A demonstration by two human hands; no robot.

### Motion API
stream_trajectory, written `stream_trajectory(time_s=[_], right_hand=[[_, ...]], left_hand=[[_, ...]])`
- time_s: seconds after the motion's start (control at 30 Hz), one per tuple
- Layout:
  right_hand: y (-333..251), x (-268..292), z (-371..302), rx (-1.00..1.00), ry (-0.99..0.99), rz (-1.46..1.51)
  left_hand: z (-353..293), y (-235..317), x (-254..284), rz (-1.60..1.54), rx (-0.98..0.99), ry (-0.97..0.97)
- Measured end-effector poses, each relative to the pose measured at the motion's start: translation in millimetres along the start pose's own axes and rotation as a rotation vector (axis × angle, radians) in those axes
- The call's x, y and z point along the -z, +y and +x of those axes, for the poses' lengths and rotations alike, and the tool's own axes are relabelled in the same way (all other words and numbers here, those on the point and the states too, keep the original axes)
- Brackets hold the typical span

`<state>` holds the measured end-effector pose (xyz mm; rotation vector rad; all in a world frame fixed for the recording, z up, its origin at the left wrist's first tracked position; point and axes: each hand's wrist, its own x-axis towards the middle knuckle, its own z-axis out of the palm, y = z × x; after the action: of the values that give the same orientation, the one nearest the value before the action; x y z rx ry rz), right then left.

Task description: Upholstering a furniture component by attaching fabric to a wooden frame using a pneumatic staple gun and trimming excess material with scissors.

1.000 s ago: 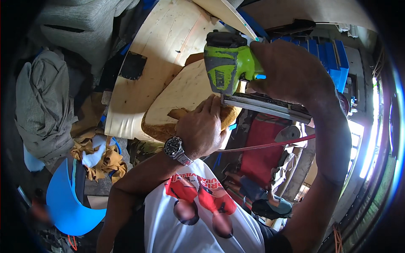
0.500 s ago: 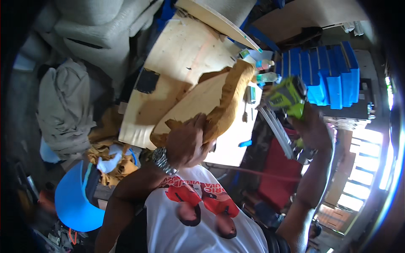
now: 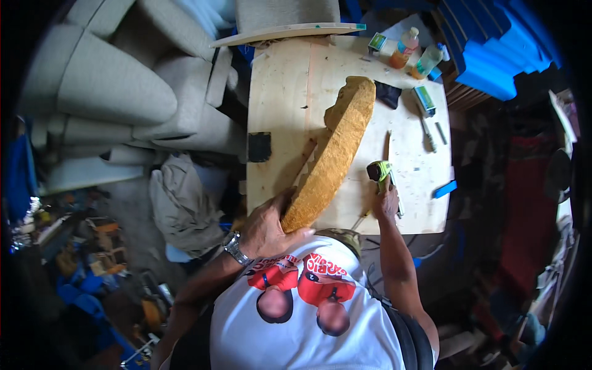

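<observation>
My left hand point(image 3: 270, 225) grips the near end of a curved panel point(image 3: 336, 154) covered in mustard-yellow fabric. The panel stands tilted on edge over the wooden table point(image 3: 277, 86), its covered edge facing up and loose fabric folding at its far end. To the right, my right hand point(image 3: 387, 202) is closed round a lime-green and black power tool that looks like a staple gun point(image 3: 380, 171). This tool is low at the tabletop, apart from the panel. A yellow-handled screwdriver point(image 3: 364, 217) lies near the table's front edge, left of my right hand.
Two bottles point(image 3: 405, 48) and small green-and-white boxes point(image 3: 424, 100) stand or lie at the table's right and far side. A blue object point(image 3: 444, 189) sits by the right edge. A curved board point(image 3: 290, 32) spans the far edge. Grey sofas point(image 3: 117, 86) and blue stacked panels point(image 3: 493, 43) flank the table.
My right hand has brought the power tool down from the raised right side to the tabletop. The panel has turned more onto its edge in my left hand. The view has swung round.
</observation>
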<state>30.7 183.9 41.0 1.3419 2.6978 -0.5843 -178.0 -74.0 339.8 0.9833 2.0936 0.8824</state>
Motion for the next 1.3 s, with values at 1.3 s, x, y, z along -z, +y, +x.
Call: stream_trajectory(time_s=[1.3], right_hand=[[-244.9,158.9,-79.6,0.383,0.125,0.731]], left_hand=[[89.4,-39.3,-1.8,-0.399,0.008,0.133]])
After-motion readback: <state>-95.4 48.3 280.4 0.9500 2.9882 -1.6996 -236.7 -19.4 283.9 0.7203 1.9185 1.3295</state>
